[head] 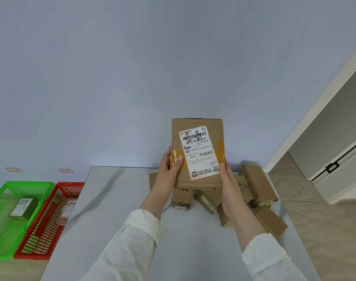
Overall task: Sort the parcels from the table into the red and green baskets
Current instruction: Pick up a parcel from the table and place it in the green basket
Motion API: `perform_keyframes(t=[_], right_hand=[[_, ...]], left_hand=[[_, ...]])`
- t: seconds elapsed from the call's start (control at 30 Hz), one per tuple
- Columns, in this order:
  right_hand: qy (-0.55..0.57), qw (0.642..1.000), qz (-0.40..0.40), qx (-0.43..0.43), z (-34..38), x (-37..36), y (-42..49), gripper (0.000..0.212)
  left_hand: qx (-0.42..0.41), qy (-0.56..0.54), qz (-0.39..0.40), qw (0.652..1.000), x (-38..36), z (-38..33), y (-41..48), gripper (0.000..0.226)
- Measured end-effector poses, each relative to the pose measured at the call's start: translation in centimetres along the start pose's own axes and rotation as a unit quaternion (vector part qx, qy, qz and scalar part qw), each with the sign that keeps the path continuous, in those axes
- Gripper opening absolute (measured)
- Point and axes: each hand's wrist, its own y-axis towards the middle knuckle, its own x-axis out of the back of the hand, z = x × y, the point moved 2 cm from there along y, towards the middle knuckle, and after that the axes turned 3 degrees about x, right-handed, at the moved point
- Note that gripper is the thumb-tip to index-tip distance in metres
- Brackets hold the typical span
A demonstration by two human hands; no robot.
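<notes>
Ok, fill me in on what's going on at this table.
A person holds one cardboard parcel upright above the table, gripping it with the left hand and the right hand, its shipping label facing the camera. A pile of other parcels lies on the table beneath it. Left of the table sit the green basket and the red basket; each already holds at least one parcel.

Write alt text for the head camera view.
A left hand and right hand hold a white-labelled brown cardboard parcel above a grey marbled table bearing smaller cardboard boxes. A green plastic basket and red plastic basket stand left.
</notes>
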Motion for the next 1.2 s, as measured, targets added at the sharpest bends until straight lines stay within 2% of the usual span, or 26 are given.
perform_keyframes(t=[0.37, 0.5, 0.63, 0.87, 1.03, 1.2], right_hand=[[-0.018, 0.999, 0.042, -0.011, -2.5, -0.4, -0.8, 0.050], [-0.052, 0.993, 0.095, -0.042, -5.4, -2.3, -1.8, 0.057], [-0.070, 0.984, 0.142, -0.081, -8.2, -5.8, -3.6, 0.047], [-0.115, 0.956, 0.256, -0.080, -11.1, -16.8, -9.5, 0.050], [-0.133, 0.931, 0.333, -0.065, -14.3, -27.4, -15.8, 0.047], [-0.154, 0.899, 0.400, -0.088, -18.8, -37.7, -24.2, 0.046]], left_hand=[[0.034, -0.018, -0.038, 0.999, 1.6, 2.0, -1.8, 0.056], [0.068, -0.024, -0.099, 0.992, 4.3, 4.5, -4.1, 0.053], [0.091, -0.038, -0.167, 0.981, 8.5, 7.1, -7.1, 0.054], [0.076, -0.085, -0.284, 0.952, 19.7, 7.4, -14.9, 0.051], [0.042, -0.099, -0.349, 0.931, 31.0, 8.1, -21.6, 0.055], [0.049, -0.126, -0.392, 0.910, 42.4, 9.6, -29.3, 0.057]])
